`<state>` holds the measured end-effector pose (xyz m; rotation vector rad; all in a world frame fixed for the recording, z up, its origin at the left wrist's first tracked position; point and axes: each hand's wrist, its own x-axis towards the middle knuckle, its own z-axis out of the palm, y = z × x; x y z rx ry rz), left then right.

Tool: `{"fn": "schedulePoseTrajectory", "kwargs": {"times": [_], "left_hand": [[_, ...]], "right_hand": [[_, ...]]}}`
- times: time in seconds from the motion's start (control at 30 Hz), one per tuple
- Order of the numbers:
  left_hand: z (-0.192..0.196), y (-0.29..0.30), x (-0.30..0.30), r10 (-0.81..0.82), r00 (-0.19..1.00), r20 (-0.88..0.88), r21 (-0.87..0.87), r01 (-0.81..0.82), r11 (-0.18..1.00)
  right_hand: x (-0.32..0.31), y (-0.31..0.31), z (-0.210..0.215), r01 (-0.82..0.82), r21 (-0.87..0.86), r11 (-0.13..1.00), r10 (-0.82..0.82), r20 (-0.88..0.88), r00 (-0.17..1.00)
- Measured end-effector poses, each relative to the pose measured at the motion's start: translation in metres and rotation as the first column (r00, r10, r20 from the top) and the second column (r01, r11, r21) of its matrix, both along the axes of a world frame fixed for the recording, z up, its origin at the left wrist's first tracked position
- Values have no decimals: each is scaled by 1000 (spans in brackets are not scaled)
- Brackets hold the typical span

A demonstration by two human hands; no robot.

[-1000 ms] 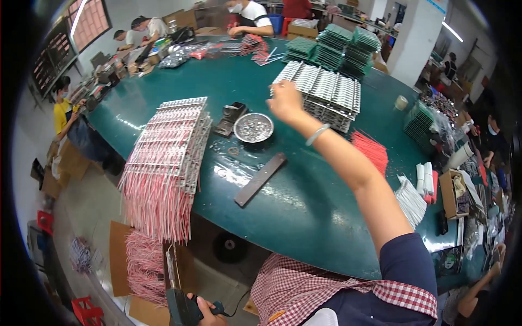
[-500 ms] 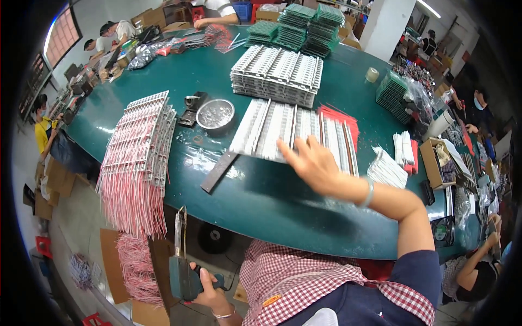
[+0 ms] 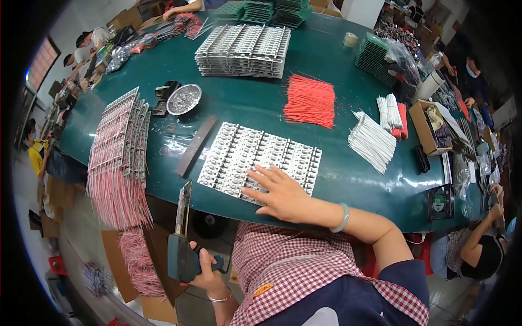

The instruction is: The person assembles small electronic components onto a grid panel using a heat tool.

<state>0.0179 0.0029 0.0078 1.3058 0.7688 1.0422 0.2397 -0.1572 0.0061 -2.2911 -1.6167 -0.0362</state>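
Note:
A white panel of small circuit boards lies flat near the table's front edge. My right hand rests over its near edge, fingers spread, gripping nothing. Down at the left, below the table edge, my left hand is closed around the handle of a dark green soldering gun, its long tip pointing up. A dark flat bar lies beside the panel's left side. Beyond the panel is a pile of red wires, with loose white wires to its right.
White panels are stacked at the back. At left, more panels hang red and white wires over the edge, above a wire-filled carton. A metal bowl holds small bits. Co-workers sit around the table.
The panel has come nearer and now lies flat, apart from the red wires it partly covered. My right hand has come down toward me. The left still holds the soldering gun.

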Motion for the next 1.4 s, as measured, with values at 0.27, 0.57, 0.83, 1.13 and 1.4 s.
{"fn": "schedulePoseTrajectory", "kwargs": {"times": [0.27,0.57,0.83,1.13,1.4], "left_hand": [[0,-7,36,-100,994,-54,-83,95,992],[13,0,78,-171,985,4,-157,169,973],[-16,16,101,-143,989,46,-407,149,901],[-30,31,110,-115,987,112,-432,153,889],[-25,17,108,-76,995,61,-354,93,931]], "right_hand": [[0,14,-31,-19,-13,1000,18,-101,995],[138,-19,-23,326,492,807,-409,68,910],[199,-43,-38,432,269,861,-503,329,799],[200,-34,-34,462,354,813,-548,196,814],[207,-43,-21,455,298,839,-522,202,829]]}}
